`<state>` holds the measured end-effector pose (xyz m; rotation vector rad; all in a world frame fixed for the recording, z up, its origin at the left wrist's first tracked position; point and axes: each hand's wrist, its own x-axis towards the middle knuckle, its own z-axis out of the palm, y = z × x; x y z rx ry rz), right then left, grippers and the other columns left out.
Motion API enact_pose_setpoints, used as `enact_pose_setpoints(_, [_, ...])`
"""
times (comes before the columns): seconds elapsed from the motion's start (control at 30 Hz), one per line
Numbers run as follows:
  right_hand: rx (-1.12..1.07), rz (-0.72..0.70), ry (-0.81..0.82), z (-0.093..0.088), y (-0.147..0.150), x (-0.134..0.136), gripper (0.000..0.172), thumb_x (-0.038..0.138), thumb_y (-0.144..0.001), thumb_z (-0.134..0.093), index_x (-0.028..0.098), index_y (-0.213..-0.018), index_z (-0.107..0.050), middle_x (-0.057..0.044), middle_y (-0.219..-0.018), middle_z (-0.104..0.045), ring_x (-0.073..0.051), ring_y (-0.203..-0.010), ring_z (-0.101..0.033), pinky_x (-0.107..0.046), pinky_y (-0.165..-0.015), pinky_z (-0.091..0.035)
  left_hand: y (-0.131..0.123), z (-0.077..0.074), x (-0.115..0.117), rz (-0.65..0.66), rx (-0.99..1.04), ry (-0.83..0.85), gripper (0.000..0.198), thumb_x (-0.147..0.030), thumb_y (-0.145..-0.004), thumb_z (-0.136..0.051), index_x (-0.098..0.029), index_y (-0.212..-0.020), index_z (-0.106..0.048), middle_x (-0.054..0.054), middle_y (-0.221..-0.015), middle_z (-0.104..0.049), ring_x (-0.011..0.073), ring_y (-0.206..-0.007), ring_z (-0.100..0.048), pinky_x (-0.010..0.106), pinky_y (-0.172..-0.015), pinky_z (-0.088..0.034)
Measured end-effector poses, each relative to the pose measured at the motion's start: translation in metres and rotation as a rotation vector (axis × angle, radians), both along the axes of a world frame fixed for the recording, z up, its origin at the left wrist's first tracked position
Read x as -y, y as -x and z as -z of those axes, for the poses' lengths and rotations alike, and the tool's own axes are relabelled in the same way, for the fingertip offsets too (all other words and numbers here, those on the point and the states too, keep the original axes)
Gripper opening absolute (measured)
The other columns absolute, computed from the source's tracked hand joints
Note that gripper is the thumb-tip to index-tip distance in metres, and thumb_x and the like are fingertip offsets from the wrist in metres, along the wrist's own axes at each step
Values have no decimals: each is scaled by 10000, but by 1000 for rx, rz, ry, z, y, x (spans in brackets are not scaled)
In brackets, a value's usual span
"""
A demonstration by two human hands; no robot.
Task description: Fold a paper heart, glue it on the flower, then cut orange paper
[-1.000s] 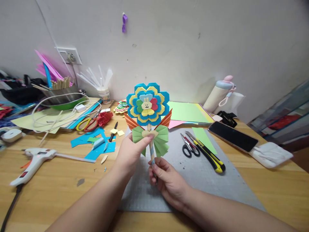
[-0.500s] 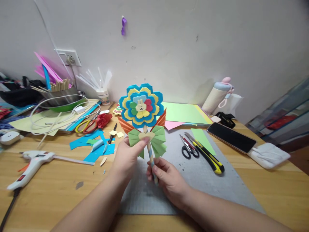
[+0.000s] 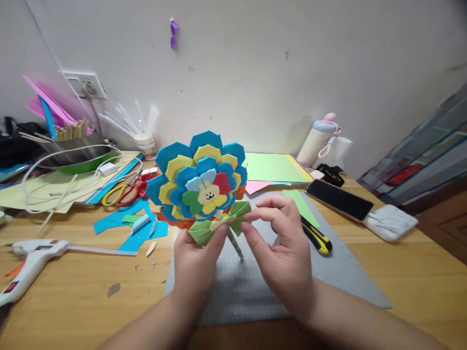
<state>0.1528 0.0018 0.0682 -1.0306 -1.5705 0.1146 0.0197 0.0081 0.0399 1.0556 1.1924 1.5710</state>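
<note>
A layered paper flower (image 3: 209, 150) in blue and yellow, with a small smiling face at its centre, leans forward and left above the mat. Under the bloom sits a pleated green paper bow (image 3: 201, 233), with orange paper partly hidden behind. My left hand (image 3: 199, 265) grips the flower at the bow, its thumb on the bow's pale middle. On the bow's right wing, my right hand (image 3: 282, 238) has thumb and fingertips close together at the pleated edge. The striped paper stem (image 3: 235, 244) slants down between my hands, its lower end free.
A grey cutting mat (image 3: 248, 296) covers the middle of the table. A yellow-black utility knife (image 3: 316, 236) and a phone (image 3: 339, 200) lie right. Left are a glue gun (image 3: 38, 255), blue paper scraps (image 3: 127, 238) and scissors (image 3: 126, 193). A bottle (image 3: 316, 138) stands behind.
My right hand has left the stem and moved up to the bow's right wing. The flower has tilted forward and left, closer to the camera, still in my left hand.
</note>
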Motion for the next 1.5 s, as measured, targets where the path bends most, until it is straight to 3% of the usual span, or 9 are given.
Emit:
enact_pose_setpoints(0.33, [84,129,-51,4,10,5,106,199,-786,-665,226,-885,-637,-57,-993,-529,-225,-954,-532,-452,-846,-400,-2,-5,6,1,-27,-165,240,-293,-736,-738,-249,-971,-719,9,-985,-742,180,-951,-680,288,-855,-560])
enact_pose_setpoints(0.67, [12,44,42,4,12,8,32,210,-834,-603,228,-860,-608,-52,-986,-514,-220,-966,-525,-447,-866,-405,0,-3,9,-5,-175,-194,274,-293,-769,-708,-298,-1043,-701,-10,-1044,-725,195,-1046,-633,345,-990,-467])
enact_pose_setpoints(0.93, [-12,-5,90,4,9,5,55,202,-852,-576,228,-819,-613,-54,-1039,-466,-224,-1052,-482,-432,-923,-377,-1,-3,8,10,-139,-142,280,-314,-752,-717,-273,-1029,-709,9,-1016,-735,198,-976,-665,310,-914,-511])
enact_pose_setpoints(1.13, [-39,-15,70,8,9,0,95,167,-845,-580,231,-785,-616,-34,-985,-459,-192,-982,-487,-374,-877,-403,-2,-1,8,31,-94,-93,248,-319,-738,-731,-254,-978,-718,12,-992,-741,186,-938,-677,287,-862,-531])
enact_pose_setpoints(1.23, [-66,-23,64,10,6,-2,85,180,-834,-602,248,-877,-628,-39,-1032,-465,-205,-1037,-483,-407,-932,-384,0,-1,5,9,-73,-60,230,-332,-733,-736,-238,-942,-721,15,-993,-740,188,-955,-669,281,-862,-525])
enact_pose_setpoints(1.3, [-79,-19,34,11,5,-3,179,177,-827,-603,262,-984,-603,-47,-1075,-472,-219,-1077,-478,-441,-961,-369,2,-1,2,9,-51,-31,237,-352,-733,-733,-237,-940,-720,15,-996,-739,187,-968,-662,276,-862,-519])
enact_pose_setpoints(1.5, [111,42,-51,11,2,-4,182,161,-813,-616,296,-935,-631,-41,-1140,-481,-250,-1096,-485,-477,-916,-368,2,-3,-2,30,-63,72,229,-376,-715,-736,-209,-871,-725,24,-866,-751,183,-801,-688,255,-683,-546])
